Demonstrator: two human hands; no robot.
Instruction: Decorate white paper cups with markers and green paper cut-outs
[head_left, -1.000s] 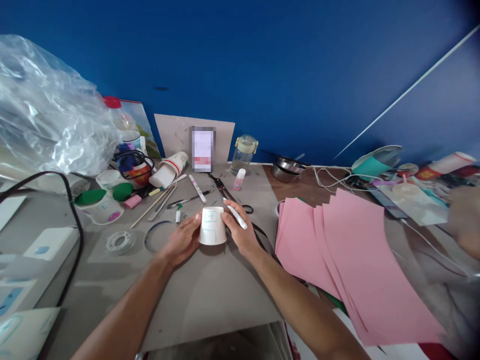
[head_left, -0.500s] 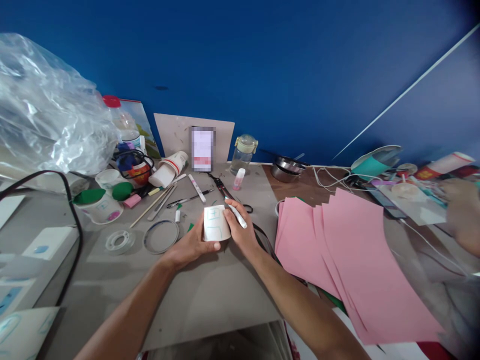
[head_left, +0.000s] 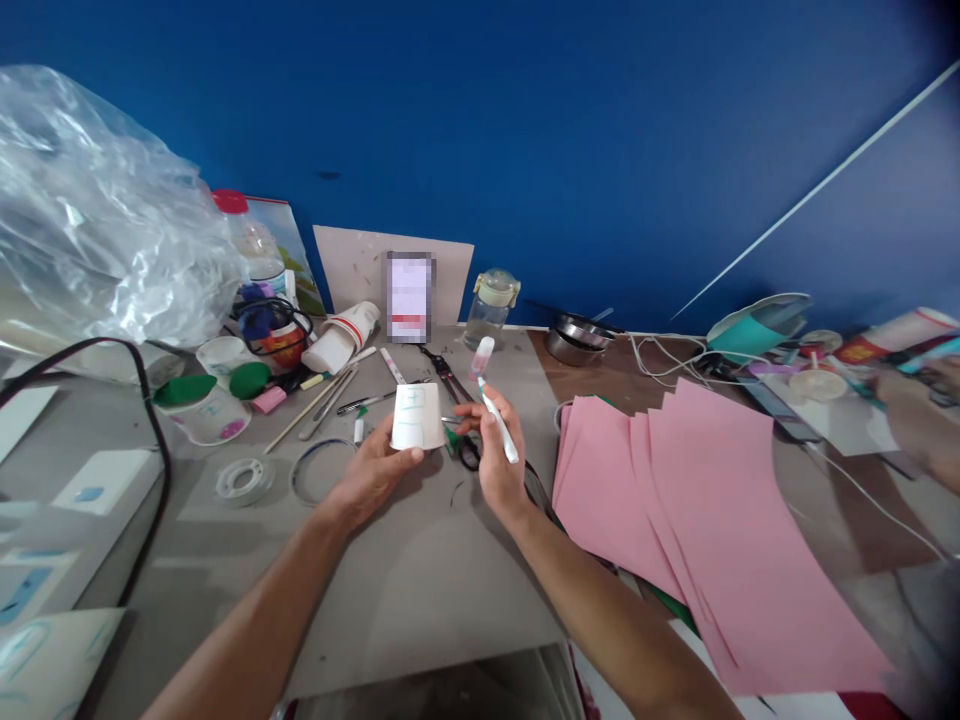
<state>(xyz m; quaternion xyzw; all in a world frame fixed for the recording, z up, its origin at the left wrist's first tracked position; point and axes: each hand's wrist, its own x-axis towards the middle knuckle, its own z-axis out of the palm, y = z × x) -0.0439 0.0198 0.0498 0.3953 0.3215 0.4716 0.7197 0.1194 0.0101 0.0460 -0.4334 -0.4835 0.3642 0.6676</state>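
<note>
My left hand point(head_left: 379, 470) grips a white paper cup point(head_left: 416, 418) turned upside down, with teal lines drawn on its side. My right hand point(head_left: 495, 450), a little to the right of the cup and apart from it, holds a white marker point(head_left: 501, 425) whose tip points up and to the left. Black-handled scissors point(head_left: 466, 452) lie on the table behind and between the two hands. Beyond my right hand stands a pink and white glue stick point(head_left: 481, 357). A ring of clear tape point(head_left: 241, 482) and a thin hoop point(head_left: 300, 478) lie left of my left hand.
Pink paper sheets point(head_left: 720, 500) cover the right side. A lidded bottle point(head_left: 491, 308), a phone point(head_left: 409, 298) and metal bowls point(head_left: 576, 340) stand along the wall. Painted cups point(head_left: 206, 412), brushes point(head_left: 330, 400) and a plastic bag point(head_left: 112, 210) are at left. Another person's blurred hand point(head_left: 919, 410) is far right.
My right hand has come off the cup and moved right with the marker. My left hand has raised the cup slightly up and to the left, tilting it.
</note>
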